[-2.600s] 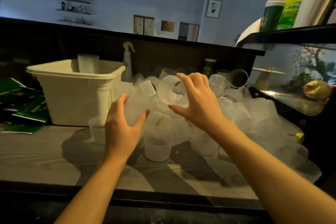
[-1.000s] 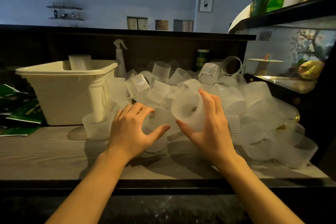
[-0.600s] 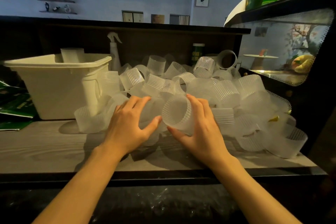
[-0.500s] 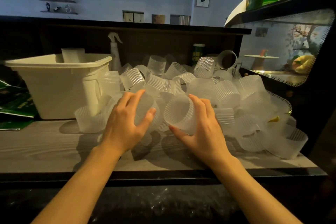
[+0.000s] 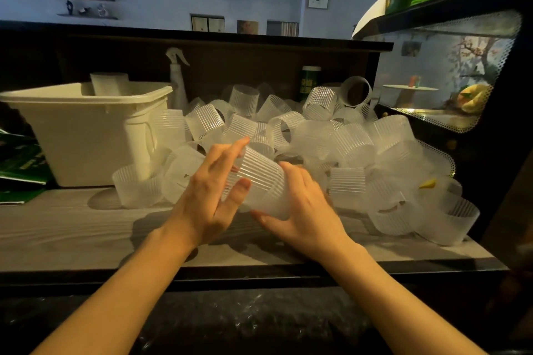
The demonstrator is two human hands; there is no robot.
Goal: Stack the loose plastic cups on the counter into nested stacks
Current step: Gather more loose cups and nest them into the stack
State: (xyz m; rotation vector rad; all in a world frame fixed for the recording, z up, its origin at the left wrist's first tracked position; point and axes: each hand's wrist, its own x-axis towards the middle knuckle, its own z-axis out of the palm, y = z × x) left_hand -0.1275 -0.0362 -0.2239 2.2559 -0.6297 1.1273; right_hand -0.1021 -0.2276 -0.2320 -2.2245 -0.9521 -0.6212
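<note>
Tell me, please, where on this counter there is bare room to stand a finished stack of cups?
The bare wood of the counter lies in front of the cream tub, left of the left hand, and along the front edge under both wrists. From the tub rightward to the glass case, the loose cups crowd everything.

Cups (image 5: 261,181) frosted ribbed plastic; counter (image 5: 72,228) seemingly matt wood.
</note>
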